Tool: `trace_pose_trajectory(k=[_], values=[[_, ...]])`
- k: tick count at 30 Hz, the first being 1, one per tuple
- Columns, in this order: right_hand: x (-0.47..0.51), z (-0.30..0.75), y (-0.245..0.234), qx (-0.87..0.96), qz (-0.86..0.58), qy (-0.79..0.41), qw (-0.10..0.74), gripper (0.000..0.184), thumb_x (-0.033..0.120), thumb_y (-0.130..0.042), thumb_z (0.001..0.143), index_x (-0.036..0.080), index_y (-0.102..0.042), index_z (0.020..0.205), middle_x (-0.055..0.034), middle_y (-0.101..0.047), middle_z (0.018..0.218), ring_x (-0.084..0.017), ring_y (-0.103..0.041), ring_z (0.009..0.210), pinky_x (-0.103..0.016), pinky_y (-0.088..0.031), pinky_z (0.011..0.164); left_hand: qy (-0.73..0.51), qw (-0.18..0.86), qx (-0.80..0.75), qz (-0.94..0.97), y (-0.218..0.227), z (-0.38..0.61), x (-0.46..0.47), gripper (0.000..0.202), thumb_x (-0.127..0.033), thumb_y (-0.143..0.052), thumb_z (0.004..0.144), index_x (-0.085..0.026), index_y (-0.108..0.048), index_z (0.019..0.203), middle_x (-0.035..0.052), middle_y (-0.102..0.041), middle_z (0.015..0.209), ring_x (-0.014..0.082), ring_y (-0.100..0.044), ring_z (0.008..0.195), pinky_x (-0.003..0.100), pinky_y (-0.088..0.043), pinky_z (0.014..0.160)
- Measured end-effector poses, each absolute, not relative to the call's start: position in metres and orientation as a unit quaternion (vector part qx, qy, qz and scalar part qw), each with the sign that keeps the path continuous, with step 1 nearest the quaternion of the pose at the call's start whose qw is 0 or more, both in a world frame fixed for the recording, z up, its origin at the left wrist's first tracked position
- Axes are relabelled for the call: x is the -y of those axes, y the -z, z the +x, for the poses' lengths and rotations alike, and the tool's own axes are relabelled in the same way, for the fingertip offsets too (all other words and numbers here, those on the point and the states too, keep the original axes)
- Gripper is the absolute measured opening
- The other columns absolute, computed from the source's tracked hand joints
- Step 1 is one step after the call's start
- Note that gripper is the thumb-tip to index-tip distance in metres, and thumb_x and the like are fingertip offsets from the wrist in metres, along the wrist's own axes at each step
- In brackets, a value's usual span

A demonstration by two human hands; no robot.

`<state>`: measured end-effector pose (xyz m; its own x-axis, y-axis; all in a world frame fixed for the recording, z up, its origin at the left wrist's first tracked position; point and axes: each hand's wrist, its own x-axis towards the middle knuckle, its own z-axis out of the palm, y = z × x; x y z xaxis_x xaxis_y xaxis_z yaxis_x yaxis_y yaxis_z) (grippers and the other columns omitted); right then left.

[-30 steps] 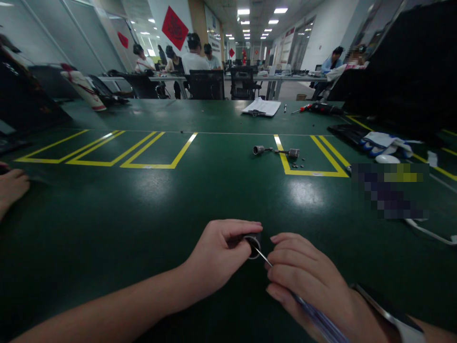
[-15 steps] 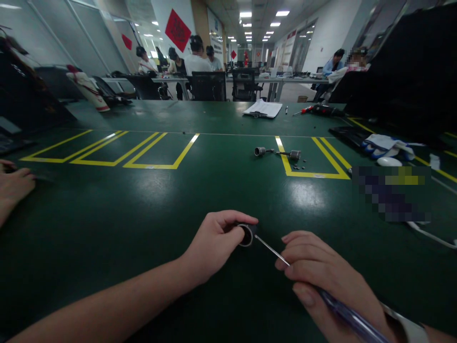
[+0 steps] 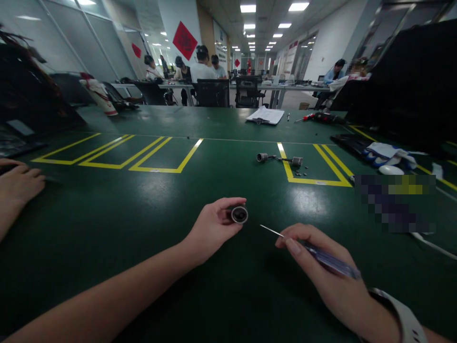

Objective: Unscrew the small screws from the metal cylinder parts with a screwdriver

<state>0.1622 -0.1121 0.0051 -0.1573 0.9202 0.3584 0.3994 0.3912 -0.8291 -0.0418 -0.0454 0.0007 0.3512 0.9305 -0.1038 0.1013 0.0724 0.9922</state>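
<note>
My left hand (image 3: 210, 231) grips a small round metal connector (image 3: 239, 215) between thumb and fingers, its ringed open end with a dark inside facing me. To the right, my right hand (image 3: 321, 267) is closed round the translucent purple handle of a screwdriver (image 3: 330, 261). The thin shaft points up and left, its tip a short way from the connector and apart from it. Beyond the hands, two cylindrical metal parts joined by a short dark cable (image 3: 279, 158) lie on the green tabletop, with several tiny metal bits (image 3: 302, 173) beside them.
Yellow tape outlines (image 3: 155, 170) mark the table. A clipboard with papers (image 3: 266, 116), a red-and-black tool (image 3: 321, 117), a pen (image 3: 288, 116) and white-blue gloves (image 3: 387, 155) lie farther off. Another person's hand (image 3: 19, 188) rests at the left edge. People sit at desks behind.
The screwdriver tip has drawn back from the connector, and my right hand has turned, showing more of the handle. My left hand has tilted the connector's open end toward me.
</note>
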Motion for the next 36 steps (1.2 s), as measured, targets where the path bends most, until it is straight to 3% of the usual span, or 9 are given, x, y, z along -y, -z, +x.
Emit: trace_pose_trajectory(k=[5, 10, 16, 24, 30, 36], values=[[0.103, 0.167, -0.009, 0.676, -0.484, -0.365, 0.418, 0.019, 0.034, -0.053, 0.086, 0.018, -0.064, 0.084, -0.0041, -0.067, 0.080, -0.016, -0.063, 0.071, -0.023, -0.050, 0.053, -0.323, 0.354, -0.455, 0.750, 0.002, -0.051, 0.021, 0.044, -0.016, -0.065, 0.072, -0.022, -0.057, 0.115, 0.0048, -0.056, 0.110, 0.0178, -0.057, 0.095, 0.033, -0.051, 0.078], [0.082, 0.169, -0.014, 0.627, -0.451, -0.447, 0.451, 0.024, 0.038, -0.052, 0.087, 0.017, -0.065, 0.088, -0.0049, -0.068, 0.085, -0.018, -0.063, 0.083, -0.031, -0.052, 0.070, -0.289, 0.204, -0.441, 0.825, 0.002, -0.054, -0.010, 0.029, -0.025, -0.069, 0.070, -0.018, -0.059, 0.096, 0.0044, -0.058, 0.099, 0.0210, -0.052, 0.096, 0.036, -0.043, 0.082], [0.041, 0.153, -0.012, 0.591, -0.410, -0.465, 0.517, 0.022, 0.034, -0.052, 0.086, 0.015, -0.064, 0.085, -0.0054, -0.066, 0.085, -0.018, -0.061, 0.083, -0.034, -0.049, 0.077, -0.339, 0.286, -0.430, 0.786, 0.013, -0.046, -0.045, 0.030, -0.033, -0.063, 0.075, -0.017, -0.046, 0.094, 0.0013, -0.057, 0.086, 0.0157, -0.055, 0.078, 0.029, -0.044, 0.070], [0.016, 0.132, 0.012, 0.553, -0.382, -0.516, 0.531, 0.009, 0.028, -0.056, 0.085, 0.021, -0.061, 0.087, -0.0003, -0.065, 0.083, -0.015, -0.061, 0.081, -0.032, -0.047, 0.077, -0.355, 0.256, -0.413, 0.798, 0.026, -0.049, -0.060, 0.018, -0.028, -0.064, 0.073, -0.015, -0.052, 0.069, -0.0029, -0.052, 0.067, 0.0113, -0.049, 0.061, 0.024, -0.039, 0.057], [0.019, 0.135, 0.018, 0.555, -0.389, -0.545, 0.494, 0.011, 0.031, -0.057, 0.085, 0.021, -0.061, 0.088, -0.0022, -0.067, 0.092, -0.017, -0.062, 0.089, -0.037, -0.046, 0.084, -0.372, 0.212, -0.398, 0.811, 0.029, -0.048, -0.057, 0.018, -0.027, -0.061, 0.076, -0.016, -0.050, 0.067, -0.0039, -0.049, 0.064, 0.0100, -0.046, 0.059, 0.022, -0.036, 0.056], [0.022, 0.135, 0.023, 0.528, -0.382, -0.558, 0.514, 0.013, 0.033, -0.057, 0.086, 0.022, -0.062, 0.091, -0.0026, -0.067, 0.098, -0.018, -0.062, 0.094, -0.038, -0.047, 0.085, -0.381, 0.131, -0.421, 0.813, 0.026, -0.046, -0.055, 0.016, -0.022, -0.057, 0.078, -0.016, -0.048, 0.066, -0.0034, -0.048, 0.064, 0.0106, -0.045, 0.059, 0.023, -0.035, 0.057]])
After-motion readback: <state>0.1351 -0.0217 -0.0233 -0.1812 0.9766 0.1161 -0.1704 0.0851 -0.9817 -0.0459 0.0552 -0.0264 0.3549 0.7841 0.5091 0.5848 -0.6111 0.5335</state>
